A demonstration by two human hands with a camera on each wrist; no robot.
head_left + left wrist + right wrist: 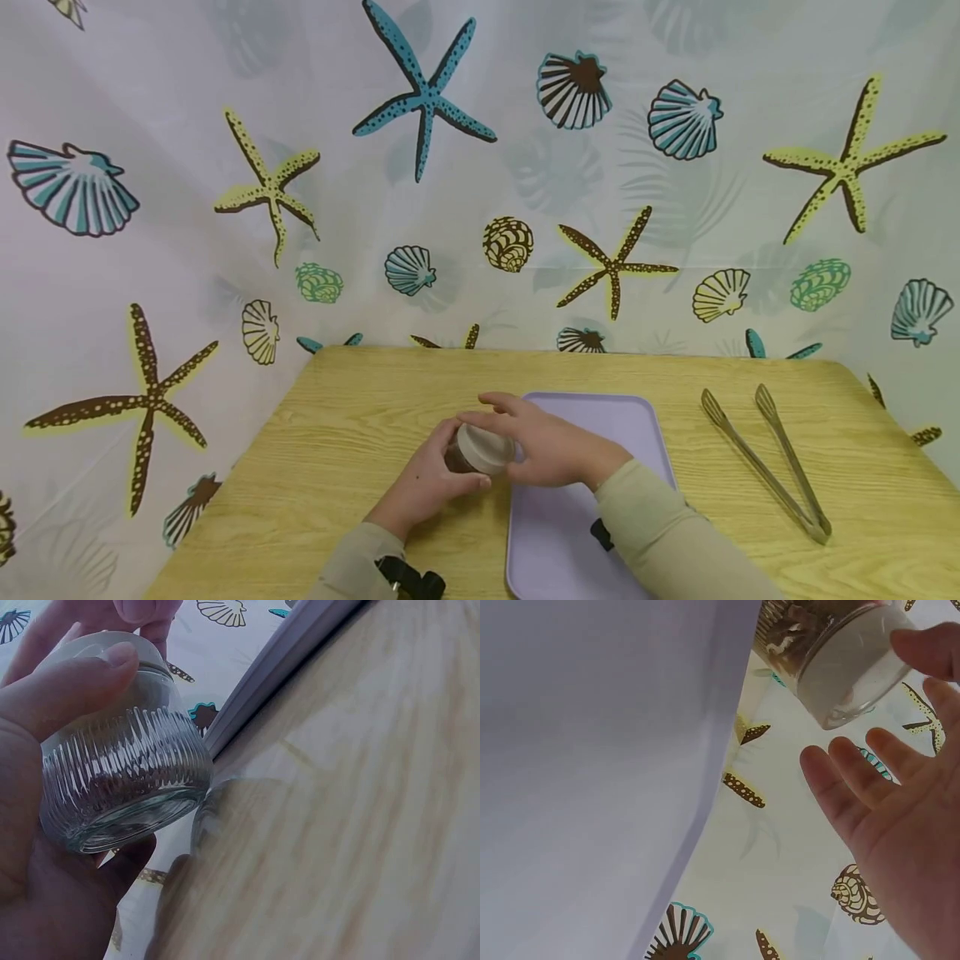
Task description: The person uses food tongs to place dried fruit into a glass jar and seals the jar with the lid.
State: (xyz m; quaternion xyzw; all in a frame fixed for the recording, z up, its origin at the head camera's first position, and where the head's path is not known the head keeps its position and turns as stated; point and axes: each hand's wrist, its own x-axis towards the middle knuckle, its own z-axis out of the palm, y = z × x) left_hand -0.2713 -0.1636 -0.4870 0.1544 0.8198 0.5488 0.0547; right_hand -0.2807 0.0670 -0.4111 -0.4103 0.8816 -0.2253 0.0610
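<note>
A small ribbed glass jar [480, 452] with a whitish lid and some brown contents is tilted just above the wooden table [352, 400], left of a lilac tray [607, 417]. My left hand [429, 482] grips the jar's body from the left, thumb across the ribbed glass [124, 780]. My right hand [543, 443] hovers over the lid from the right with its fingers spread and fairly straight. In the right wrist view the lid [847, 667] faces my palm [900, 817]; one fingertip is at the lid's edge, the others stand clear of it.
Metal tongs [772, 467] lie on the table to the right of the tray. A curtain printed with shells and starfish [427, 100] hangs close behind and beside the table. The tray's rim [292, 660] runs right beside the jar.
</note>
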